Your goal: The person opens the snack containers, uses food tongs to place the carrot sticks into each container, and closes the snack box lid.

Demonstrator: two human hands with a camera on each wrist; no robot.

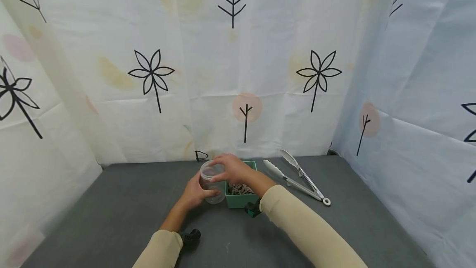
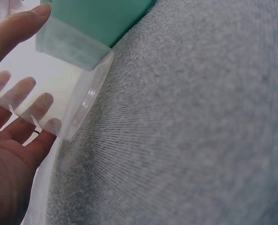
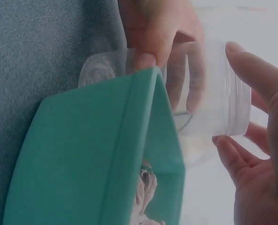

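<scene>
A clear plastic jar (image 1: 216, 198) stands upright on the dark table, left of a green box. My left hand (image 1: 193, 193) grips the jar's body from the left, thumb on the near side; its fingers show through the wall in the left wrist view. From above, my right hand (image 1: 234, 169) holds the jar's clear lid (image 3: 240, 110) at its rim, with thumb and fingers on opposite sides. The lid sits on the jar's mouth. Beside the jar, the green box (image 3: 78, 145) holds crumpled pinkish-grey pieces (image 3: 146, 192), partly hidden under my right forearm in the head view.
Metal tongs (image 1: 303, 181) lie spread on the table, right of the green box. The dark grey table (image 1: 130, 206) reaches back to a white patterned curtain (image 1: 208, 61), which also hangs at both sides.
</scene>
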